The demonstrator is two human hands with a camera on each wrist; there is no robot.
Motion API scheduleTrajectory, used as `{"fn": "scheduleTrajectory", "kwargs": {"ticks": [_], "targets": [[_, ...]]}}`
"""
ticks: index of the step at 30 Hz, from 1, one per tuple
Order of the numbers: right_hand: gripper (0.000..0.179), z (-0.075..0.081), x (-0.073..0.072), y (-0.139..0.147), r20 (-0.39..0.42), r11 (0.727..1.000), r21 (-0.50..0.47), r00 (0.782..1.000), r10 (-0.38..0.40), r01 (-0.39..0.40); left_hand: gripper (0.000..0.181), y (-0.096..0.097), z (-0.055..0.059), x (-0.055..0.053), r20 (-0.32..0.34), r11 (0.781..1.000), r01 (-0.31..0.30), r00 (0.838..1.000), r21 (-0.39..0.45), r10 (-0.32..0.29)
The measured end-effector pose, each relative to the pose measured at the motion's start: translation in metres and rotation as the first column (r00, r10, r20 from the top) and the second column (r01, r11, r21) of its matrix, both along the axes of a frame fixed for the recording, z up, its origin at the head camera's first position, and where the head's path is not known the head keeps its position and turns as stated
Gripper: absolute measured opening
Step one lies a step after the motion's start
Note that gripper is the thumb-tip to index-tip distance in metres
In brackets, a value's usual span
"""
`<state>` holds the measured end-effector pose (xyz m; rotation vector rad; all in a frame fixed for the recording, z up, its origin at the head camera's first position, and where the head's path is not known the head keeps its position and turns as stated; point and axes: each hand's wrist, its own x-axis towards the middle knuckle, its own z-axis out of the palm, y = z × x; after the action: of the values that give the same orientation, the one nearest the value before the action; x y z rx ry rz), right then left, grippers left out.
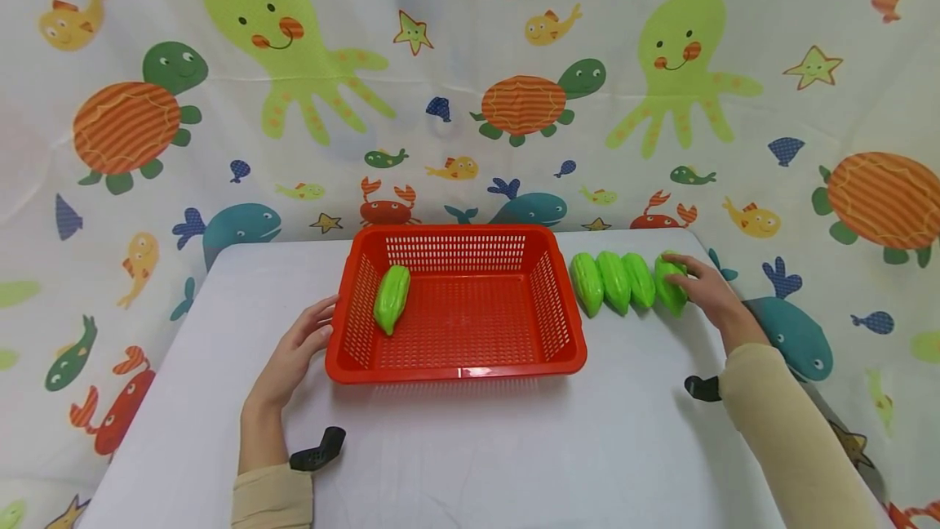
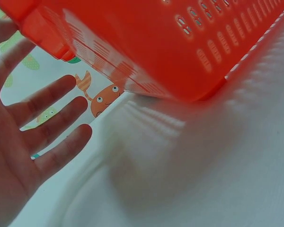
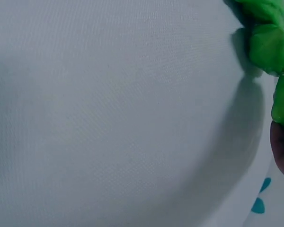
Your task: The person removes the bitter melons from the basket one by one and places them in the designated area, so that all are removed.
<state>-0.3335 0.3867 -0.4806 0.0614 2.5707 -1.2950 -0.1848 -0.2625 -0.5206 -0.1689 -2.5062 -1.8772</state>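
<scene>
My right hand (image 1: 711,291) grips the rightmost green star fruit (image 1: 671,284), fingers over its top and right side. In the right wrist view, a thumb tip (image 3: 280,142) presses against that ridged fruit at the right edge. Three more star fruits (image 1: 614,281) lie side by side just left of it. A red plastic basket (image 1: 458,373) stands mid-table with one star fruit (image 1: 392,299) inside, near its left wall. My left hand (image 1: 292,357) is at the basket's left side, fingertips right at the rim. Its fingers are spread and relaxed in the left wrist view.
A white-covered table (image 1: 470,455) carries everything. Behind it hangs a curtain (image 1: 455,39) printed with sea animals, reaching down to the table's back edge. Black wrist-camera mounts stick out from both sleeves (image 1: 793,431).
</scene>
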Motion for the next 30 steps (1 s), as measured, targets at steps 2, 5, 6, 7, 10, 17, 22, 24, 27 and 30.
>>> {"fn": "scheduleTrajectory", "kwargs": {"ticks": [2, 5, 6, 7, 10, 17, 22, 24, 27, 30], "targets": [[0.060, -0.003, -0.001, 0.003, 0.007, 1.000, 0.004, 1.000, 0.003, -0.003, 0.052, 0.000, 0.000, 0.000, -0.001, 1.000, -0.001, 1.000, -0.003, 0.001], [0.060, -0.007, -0.003, 0.006, 0.030, 1.000, 0.017, 1.000, 0.002, -0.002, 0.052, 0.000, -0.001, 0.000, 0.002, 1.000, -0.003, 1.000, -0.006, 0.003], [0.060, -0.008, -0.004, 0.007, 0.037, 1.000, 0.021, 0.999, 0.002, -0.003, 0.053, 0.000, -0.001, 0.000, 0.003, 1.000, -0.003, 1.000, -0.006, 0.003], [0.060, -0.009, -0.005, 0.007, 0.044, 1.000, 0.025, 0.999, 0.002, -0.003, 0.053, 0.000, -0.001, 0.000, 0.002, 1.000, -0.003, 1.000, -0.007, 0.003], [0.059, -0.012, -0.008, 0.007, 0.059, 1.000, 0.031, 0.998, 0.001, -0.003, 0.053, 0.000, 0.000, 0.000, 0.000, 1.000, -0.001, 1.000, -0.006, 0.001], [0.058, -0.015, -0.010, 0.002, 0.056, 0.998, 0.063, 0.998, -0.005, 0.002, 0.053, 0.001, 0.000, 0.000, -0.002, 1.000, 0.001, 1.000, -0.008, -0.001], [0.058, -0.017, -0.012, 0.002, 0.067, 0.997, 0.071, 0.998, 0.004, -0.008, 0.052, 0.002, 0.000, 0.001, -0.003, 1.000, -0.002, 1.000, -0.009, 0.001], [0.058, -0.017, -0.013, 0.002, 0.064, 0.997, 0.073, 0.998, 0.010, -0.014, 0.052, 0.002, 0.000, 0.001, 0.000, 1.000, -0.003, 1.000, -0.008, 0.003], [0.058, -0.016, -0.014, 0.001, 0.057, 0.997, 0.074, 0.998, 0.021, -0.025, 0.052, 0.001, 0.000, 0.001, 0.002, 1.000, -0.005, 1.000, -0.011, 0.005], [0.058, -0.015, -0.013, 0.000, 0.052, 0.996, 0.081, 0.998, 0.030, -0.034, 0.052, 0.001, 0.000, 0.001, 0.002, 1.000, -0.006, 1.000, -0.014, 0.006]]}}
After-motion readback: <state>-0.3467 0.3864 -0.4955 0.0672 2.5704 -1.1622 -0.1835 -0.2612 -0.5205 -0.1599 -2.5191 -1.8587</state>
